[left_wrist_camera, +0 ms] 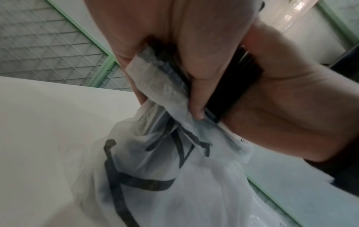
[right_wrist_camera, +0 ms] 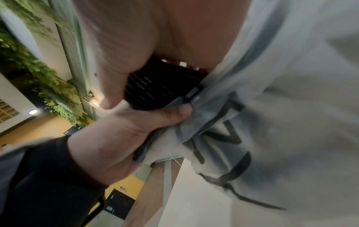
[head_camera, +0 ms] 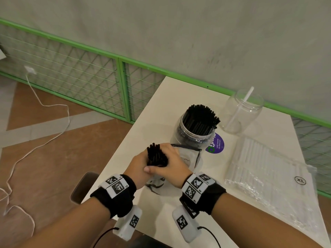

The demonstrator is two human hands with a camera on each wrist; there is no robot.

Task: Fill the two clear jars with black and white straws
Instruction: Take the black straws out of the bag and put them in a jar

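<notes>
A bundle of black straws [head_camera: 156, 156] sticks up out of a thin white plastic bag [head_camera: 189, 158] near the table's front left. My right hand [head_camera: 169, 162] grips the bundle [right_wrist_camera: 159, 86]. My left hand [head_camera: 138, 166] pinches the bag's mouth [left_wrist_camera: 165, 90] against the straws [left_wrist_camera: 233, 86]. Behind the hands stands a clear jar [head_camera: 194, 133] packed with black straws. Farther right, a second clear jar [head_camera: 240, 113] holds one white straw [head_camera: 246, 99]. A clear pack of white straws [head_camera: 265, 167] lies flat on the right.
The white table [head_camera: 161, 97] has its left edge close beside my left hand. A round purple sticker [head_camera: 216, 144] lies by the full jar. A chair seat [head_camera: 84, 187] sits below the table's corner. A green mesh fence [head_camera: 89, 77] and a white cable [head_camera: 44, 136] are on the left.
</notes>
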